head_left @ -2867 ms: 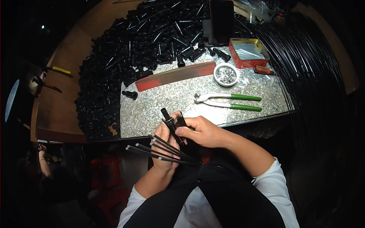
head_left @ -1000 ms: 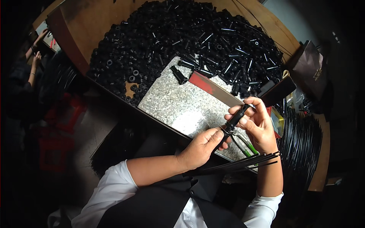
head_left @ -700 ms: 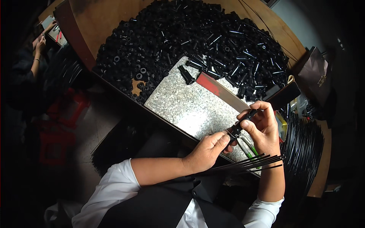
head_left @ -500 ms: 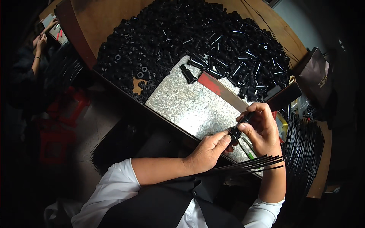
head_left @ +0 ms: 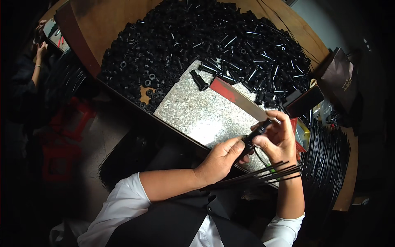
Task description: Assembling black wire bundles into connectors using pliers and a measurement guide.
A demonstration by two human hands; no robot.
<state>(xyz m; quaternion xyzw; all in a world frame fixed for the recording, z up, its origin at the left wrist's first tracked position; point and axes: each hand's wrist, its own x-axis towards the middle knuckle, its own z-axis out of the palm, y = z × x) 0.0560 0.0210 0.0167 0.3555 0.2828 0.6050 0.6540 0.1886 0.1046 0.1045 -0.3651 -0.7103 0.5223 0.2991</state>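
Observation:
A black stepped tubular part (head_left: 256,132) is held between my two hands, slanting up to the right. My left hand (head_left: 220,160) is closed round its lower end, thumb on top. My right hand (head_left: 284,138) pinches its upper side between thumb and curled fingers. Thin black rods (head_left: 277,172) run from below my left hand to in front of my right wrist; their other ends are hidden. A tool with green on its handle (head_left: 271,168) shows partly behind them. Beneath lies a speckled grey board (head_left: 185,105), with a single black tubular part (head_left: 199,80) resting near its far edge.
A large heap of black parts (head_left: 197,37) covers the table behind the board. A red-and-grey bar (head_left: 234,96) crosses the board. A dense bundle of black rods (head_left: 329,164) stands at right, near a dark bag (head_left: 337,74). Red stools (head_left: 61,156) and another person's hand (head_left: 41,51) are at left.
The black tubular part has turned to show more of its length between my hands. My left hand has moved slightly left and down; the thin rods have shifted and fanned out a little.

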